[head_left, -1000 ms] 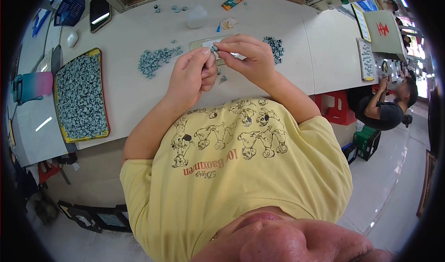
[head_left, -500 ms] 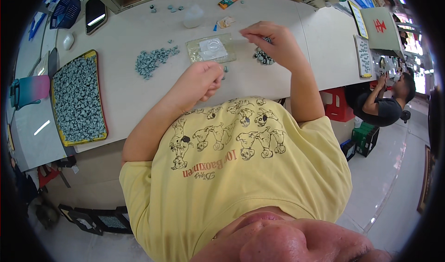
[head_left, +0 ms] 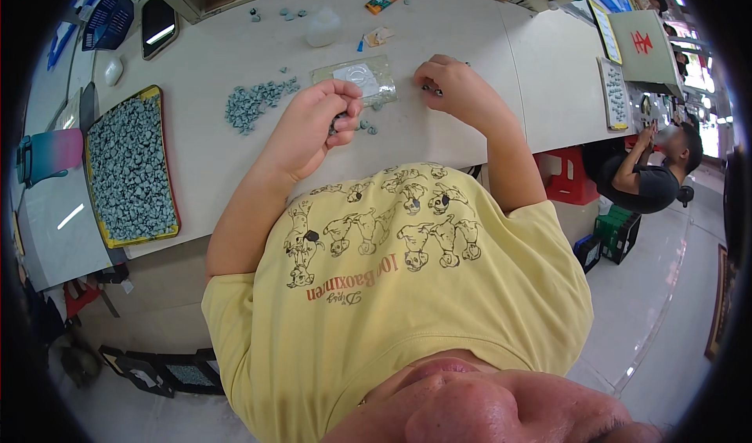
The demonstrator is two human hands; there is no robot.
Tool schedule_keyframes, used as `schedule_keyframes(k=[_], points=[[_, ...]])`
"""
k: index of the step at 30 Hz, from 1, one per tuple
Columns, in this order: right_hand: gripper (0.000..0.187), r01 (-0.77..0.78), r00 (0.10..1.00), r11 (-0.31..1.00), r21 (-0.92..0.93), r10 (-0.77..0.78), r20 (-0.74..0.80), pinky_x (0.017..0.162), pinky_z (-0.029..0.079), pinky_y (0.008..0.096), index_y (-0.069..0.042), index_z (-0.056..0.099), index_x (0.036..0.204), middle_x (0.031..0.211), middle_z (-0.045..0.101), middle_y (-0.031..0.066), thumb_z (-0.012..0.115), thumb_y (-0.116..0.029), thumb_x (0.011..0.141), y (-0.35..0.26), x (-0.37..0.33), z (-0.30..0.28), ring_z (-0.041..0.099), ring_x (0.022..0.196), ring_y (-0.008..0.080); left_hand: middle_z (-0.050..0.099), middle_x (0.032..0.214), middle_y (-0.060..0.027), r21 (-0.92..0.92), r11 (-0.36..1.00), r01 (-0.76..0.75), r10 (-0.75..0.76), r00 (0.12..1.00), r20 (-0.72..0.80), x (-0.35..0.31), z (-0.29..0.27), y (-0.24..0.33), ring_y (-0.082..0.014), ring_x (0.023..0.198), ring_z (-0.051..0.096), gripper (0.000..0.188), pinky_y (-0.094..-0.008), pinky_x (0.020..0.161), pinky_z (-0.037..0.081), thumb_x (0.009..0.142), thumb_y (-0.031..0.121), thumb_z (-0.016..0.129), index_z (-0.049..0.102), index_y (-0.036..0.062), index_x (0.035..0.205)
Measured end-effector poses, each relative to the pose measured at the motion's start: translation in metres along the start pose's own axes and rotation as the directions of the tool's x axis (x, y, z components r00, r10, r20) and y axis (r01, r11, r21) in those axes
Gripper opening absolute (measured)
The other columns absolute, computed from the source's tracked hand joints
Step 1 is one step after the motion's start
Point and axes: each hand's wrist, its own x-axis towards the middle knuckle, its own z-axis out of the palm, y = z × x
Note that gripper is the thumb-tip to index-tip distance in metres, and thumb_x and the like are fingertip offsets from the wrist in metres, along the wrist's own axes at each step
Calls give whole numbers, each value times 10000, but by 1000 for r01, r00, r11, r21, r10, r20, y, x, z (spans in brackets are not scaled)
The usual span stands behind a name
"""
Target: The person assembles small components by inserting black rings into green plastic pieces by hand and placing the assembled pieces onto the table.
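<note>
So, hands first. The left hand (head_left: 317, 126), just left of the middle of the frame, is curled in with some grey-green pieces (head_left: 337, 122) tucked in its fingers, thumb up near the index finger. The right hand (head_left: 454, 86), right of centre, is bent down with its fingers bunched over a few dark pieces (head_left: 434, 91). Can't tell if it's really pinching any, the knuckles hide most of that.

Between the two there's a clear plastic bag (head_left: 385, 87) lying flat with a white paper (head_left: 355, 74) on it, and a few stray pieces (head_left: 369, 127) on the bench (head_left: 482, 32) just beside the left hand.

Further out, left of centre, there's a loose pile (head_left: 254, 102) of grey-green bits, then at the left a yellow-rimmed tray (head_left: 145, 238) packed with more. Up top sit a translucent bottle (head_left: 323, 30) and an orange packet (head_left: 387, 0); a phone (head_left: 160, 26) lies upper left.

How far along? I'd guess somewhere midway. The left hand has a handful and the right hand is at the dark ones, but the loose pile and that full tray look like plenty left. Can't say which pieces are finished, they're too small.
</note>
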Motion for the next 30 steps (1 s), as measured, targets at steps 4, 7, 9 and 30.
schedule_keyframes(k=[4, 7, 9, 30], points=[[187, 126, 982, 954, 272, -82, -168, 646, 476, 287, -26, 606, 895, 826, 580, 71, 616, -4, 709, -23, 7, -3, 582, 723, 185, 471, 739, -3, 17, 999, -37, 37, 999, -2, 4, -4, -4, -41, 575, 349, 115, -174, 470, 272, 901, 88, 430, 511, 19, 945], [168, 218, 963, 912, 347, -142, -231, 628, 483, 280, -32, 608, 891, 818, 582, 64, 643, -29, 727, -44, 9, -3, 590, 713, 174, 473, 728, 6, 70, 997, -15, 12, 999, 45, 6, -1, -7, -39, 555, 337, 134, -176, 461, 270, 921, 123, 446, 527, 16, 928], [166, 253, 950, 896, 365, -159, -268, 620, 487, 279, -37, 610, 889, 813, 583, 61, 658, -42, 731, -53, 10, -1, 594, 708, 176, 473, 720, 11, 110, 994, -17, 10, 998, 64, 6, 0, -9, -38, 546, 331, 155, -177, 457, 267, 928, 150, 456, 533, 16, 913], [243, 545, 644, 810, -217, -570, -510, 537, 446, 286, -35, 637, 857, 768, 565, 40, 678, 12, 622, -31, 30, 24, 533, 639, 185, 470, 761, -15, -68, 990, -126, 125, 992, -25, -3, -10, -1, -32, 525, 307, 180, -178, 446, 247, 926, 135, 424, 526, -9, 959]])
